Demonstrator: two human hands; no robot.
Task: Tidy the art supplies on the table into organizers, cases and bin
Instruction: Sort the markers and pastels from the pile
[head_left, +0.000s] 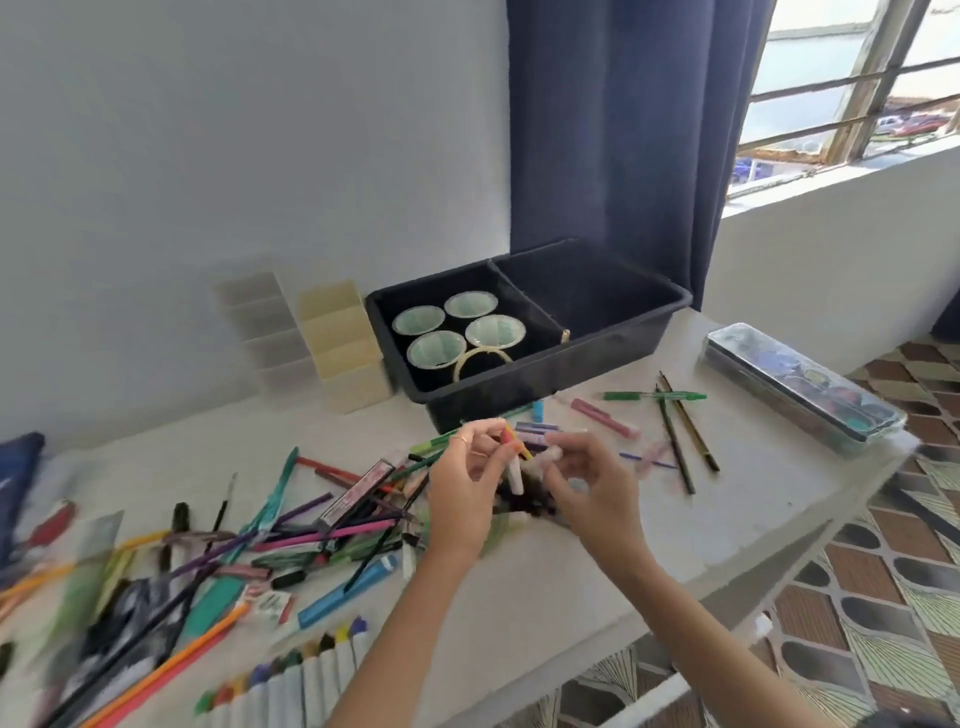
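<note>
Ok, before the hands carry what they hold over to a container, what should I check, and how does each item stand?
1. Left hand grip: ok, it pinches a few short pens.
2. Right hand grip: cannot tell, too blurred to see what it holds.
3. Room in the bin: ok, nothing shows in its right half.
4. Cups in the bin's left half upright: ok, all four stand mouth up.
5. Way to the bin: ok, it sits just behind the hands, with only loose pens lying between.
6. Table tidied: not ok, a pile of pens lies at the left.
</note>
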